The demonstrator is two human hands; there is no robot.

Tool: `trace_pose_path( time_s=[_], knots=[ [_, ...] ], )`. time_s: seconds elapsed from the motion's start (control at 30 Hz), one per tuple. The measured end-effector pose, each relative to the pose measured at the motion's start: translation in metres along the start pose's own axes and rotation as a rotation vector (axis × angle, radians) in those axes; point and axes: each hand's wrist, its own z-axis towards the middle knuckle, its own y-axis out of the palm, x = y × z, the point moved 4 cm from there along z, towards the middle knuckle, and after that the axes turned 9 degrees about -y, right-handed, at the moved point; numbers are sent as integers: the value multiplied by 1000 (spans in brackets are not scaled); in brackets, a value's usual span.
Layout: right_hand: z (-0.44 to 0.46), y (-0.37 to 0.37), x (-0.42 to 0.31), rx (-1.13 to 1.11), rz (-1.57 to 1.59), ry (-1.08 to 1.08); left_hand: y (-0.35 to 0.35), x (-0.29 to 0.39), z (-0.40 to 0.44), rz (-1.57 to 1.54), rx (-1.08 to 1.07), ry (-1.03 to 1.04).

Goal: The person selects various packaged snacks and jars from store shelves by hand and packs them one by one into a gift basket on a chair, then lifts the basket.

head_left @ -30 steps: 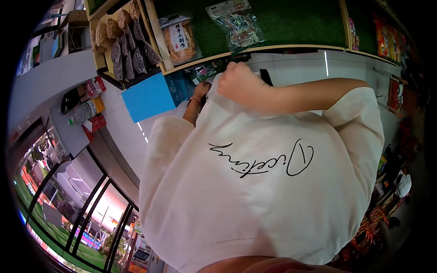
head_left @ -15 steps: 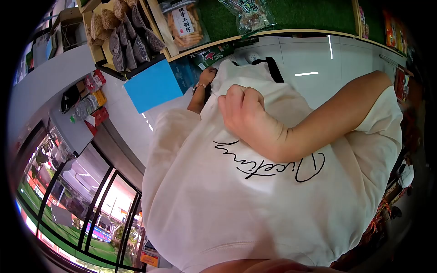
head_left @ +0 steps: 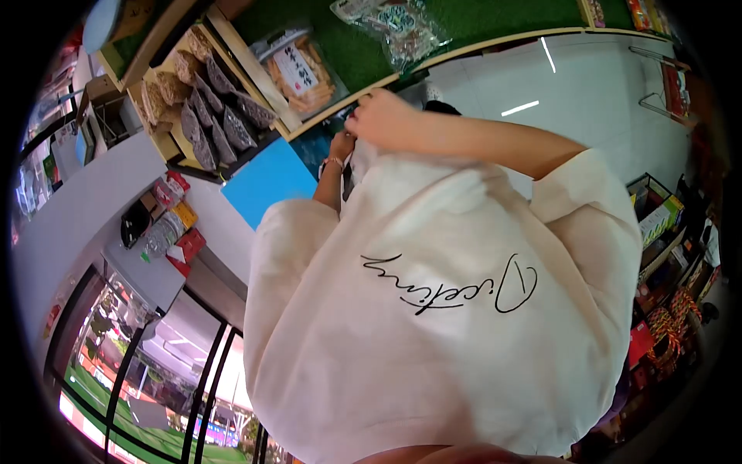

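Note:
My left hand (head_left: 341,145), with a bracelet at the wrist, is low beside the blue box (head_left: 270,182), just below the shelf edge. Its fingers look bent, and what they hold, if anything, is hidden. Right beside it, my right hand (head_left: 384,121) reaches across my body with its fingers curled near the wooden shelf rim (head_left: 340,113). Nothing can be made out within its fingers. The white shirt (head_left: 433,363) on my body, with black script, covers most of the view below the hands.
On the green-lined shelf (head_left: 495,23) lie a bag of snack sticks (head_left: 300,71) and a clear packet (head_left: 398,35). Bagged goods (head_left: 212,116) fill a wooden bin at left. A bottle (head_left: 162,234) stands on a grey counter. Boxes and goods (head_left: 665,224) line the right.
My right hand has moved from in front of my chest, forward and left, to beside my left hand. The view has shifted, and the shirt lettering is now uncovered.

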Motion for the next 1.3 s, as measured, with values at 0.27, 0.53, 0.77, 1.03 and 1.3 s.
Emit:
trace_pose_path(
  time_s=[0.27, 0.53, 0.77, 1.03, 1.3],
  knots=[
    [-122, 213, 133, -613, 402, 895, 3, 23, 12, -34, 1, -13],
    [-184, 261, 126, -228, 679, 955, 18, 78, 25, -251, -8, -2],
    [-200, 237, 184, -214, 512, 863, 15, 149, 70, -292, 135, -45],
    [-227, 209, 255, 25, 376, 807, 7, 217, 134, 32, 66, -108],
    [-270, 200, 303, 149, 403, 929, 18, 325, 87, 224, 256, 258]
  ],
)
